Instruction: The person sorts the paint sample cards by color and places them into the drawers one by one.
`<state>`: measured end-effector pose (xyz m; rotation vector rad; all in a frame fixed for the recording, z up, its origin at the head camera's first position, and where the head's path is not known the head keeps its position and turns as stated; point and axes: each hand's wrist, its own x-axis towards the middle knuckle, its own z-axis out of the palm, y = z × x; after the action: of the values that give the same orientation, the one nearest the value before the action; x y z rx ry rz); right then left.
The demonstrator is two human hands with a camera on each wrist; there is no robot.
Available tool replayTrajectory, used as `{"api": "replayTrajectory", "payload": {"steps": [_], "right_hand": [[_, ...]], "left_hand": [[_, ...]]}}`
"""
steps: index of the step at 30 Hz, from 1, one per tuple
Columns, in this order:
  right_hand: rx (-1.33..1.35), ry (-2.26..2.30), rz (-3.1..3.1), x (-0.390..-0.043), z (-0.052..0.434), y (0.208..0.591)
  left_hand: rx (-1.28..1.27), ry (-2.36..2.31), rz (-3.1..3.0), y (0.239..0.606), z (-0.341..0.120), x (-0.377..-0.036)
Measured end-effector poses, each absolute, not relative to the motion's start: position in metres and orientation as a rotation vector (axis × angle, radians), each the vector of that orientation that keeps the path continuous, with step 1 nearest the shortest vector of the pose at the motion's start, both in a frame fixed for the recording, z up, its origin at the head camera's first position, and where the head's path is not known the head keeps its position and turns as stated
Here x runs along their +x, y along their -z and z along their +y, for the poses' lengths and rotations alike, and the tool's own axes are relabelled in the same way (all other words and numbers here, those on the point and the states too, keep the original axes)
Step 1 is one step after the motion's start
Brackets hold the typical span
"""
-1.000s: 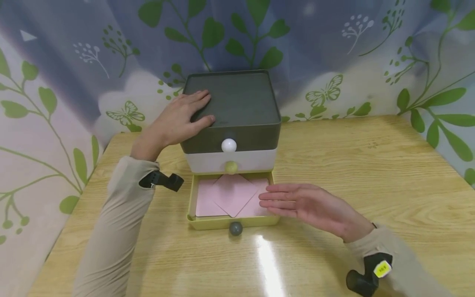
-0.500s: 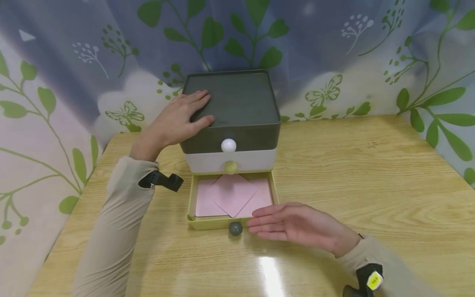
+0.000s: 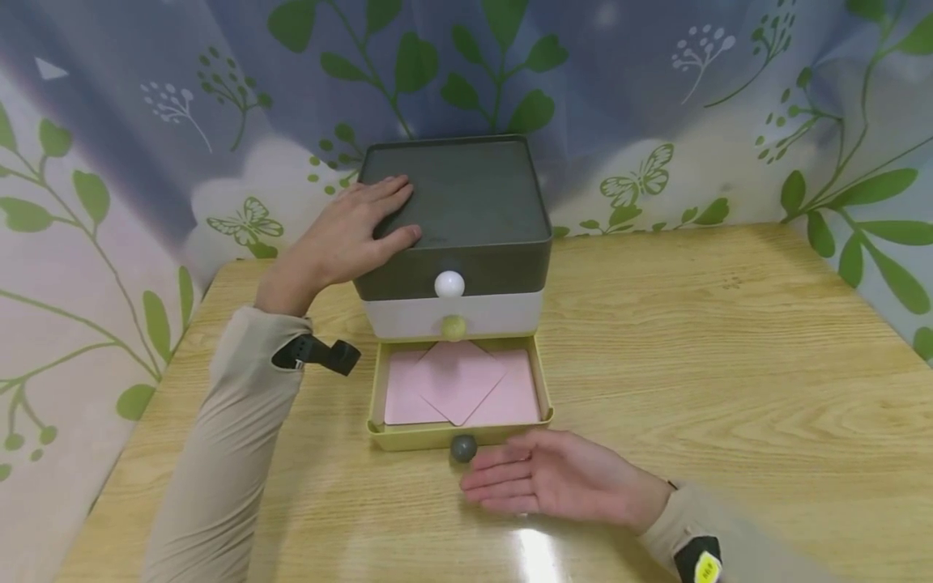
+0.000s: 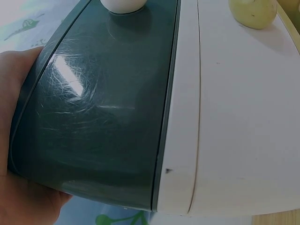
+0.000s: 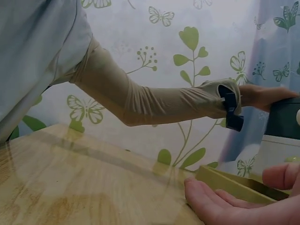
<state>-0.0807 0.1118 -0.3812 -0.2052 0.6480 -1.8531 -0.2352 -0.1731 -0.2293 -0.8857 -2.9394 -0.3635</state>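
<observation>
A small drawer box [image 3: 466,194] has a dark green top tier, a white middle tier and a yellow-green bottom drawer [image 3: 423,439] pulled out toward me. Two pink cards [image 3: 461,385] lie in that drawer, the upper one turned like a diamond. My left hand [image 3: 350,231] rests on the left edge of the box top, fingers spread over it; the left wrist view shows the green side and the white drawer front close up. In front of the drawer, near its dark grey knob [image 3: 463,448], my right hand [image 3: 557,479] is held palm up with fingers extended, holding nothing.
The box stands on a wood-grain table [image 3: 729,356]. Behind it hangs a leaf-and-butterfly printed curtain [image 3: 641,97]. A white knob [image 3: 449,284] and a yellow-green knob [image 3: 453,328] stick out of the upper drawers. Black wrist cameras sit on both sleeves.
My right hand has moved from over the drawer's right side toward me and left, to just in front of the drawer. The left hand, the drawer and the cards have stayed put.
</observation>
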Motion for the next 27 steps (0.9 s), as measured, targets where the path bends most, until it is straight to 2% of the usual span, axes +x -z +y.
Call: {"api": "replayTrajectory", "payload": {"steps": [12,27], "right_hand": [[-0.016,1.906,0.643,-0.076,0.086,0.394],[-0.095,1.943,0.802,-0.091,0.084,0.391]], "left_hand": [[-0.928,0.398,-2.902,0.230,-0.176,-0.234],[-0.910,0.376,-2.915,0.230,-0.173,-0.235]]}}
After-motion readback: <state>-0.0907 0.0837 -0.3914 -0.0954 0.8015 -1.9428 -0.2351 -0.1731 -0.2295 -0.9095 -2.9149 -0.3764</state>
